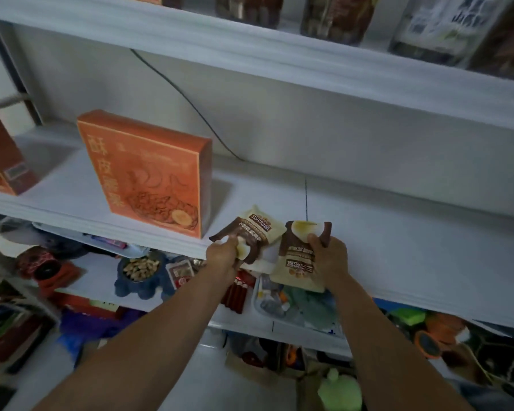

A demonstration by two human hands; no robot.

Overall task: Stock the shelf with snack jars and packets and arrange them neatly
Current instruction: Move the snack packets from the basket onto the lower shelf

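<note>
Two snack packets (257, 229) (301, 256) in hands (223, 255) (328, 259) at shelf (398, 232) edge

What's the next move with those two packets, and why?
Probably the left hand should stand its packet on the shelf beside the orange box, where bare board shows; the right hand holds a second packet, print upside down, to turn first.

Both bare forearms reach forward, nearly parallel. The left hand (224, 254) grips the left packet (263, 229); the right hand (329, 258) holds the right packet (294, 258), thumb apparently on its front.
</note>
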